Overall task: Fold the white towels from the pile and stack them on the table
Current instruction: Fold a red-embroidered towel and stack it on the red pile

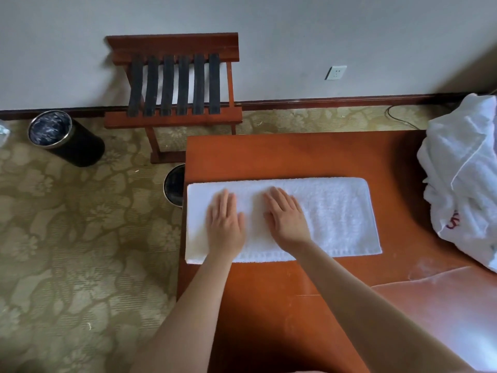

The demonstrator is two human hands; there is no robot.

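A white towel, folded into a long rectangle, lies flat on the orange-brown wooden table, its left end at the table's left edge. My left hand lies flat on the towel's left part with straight fingers. Beside it, my right hand presses flat on the towel's middle, fingers together and pointing away from me. A pile of crumpled white linen with some red lettering sits at the table's right end.
A wooden luggage rack with black straps stands against the wall beyond the table. One black bin stands on the patterned carpet at left; another bin sits right by the table's left edge. A cable lies by the baseboard.
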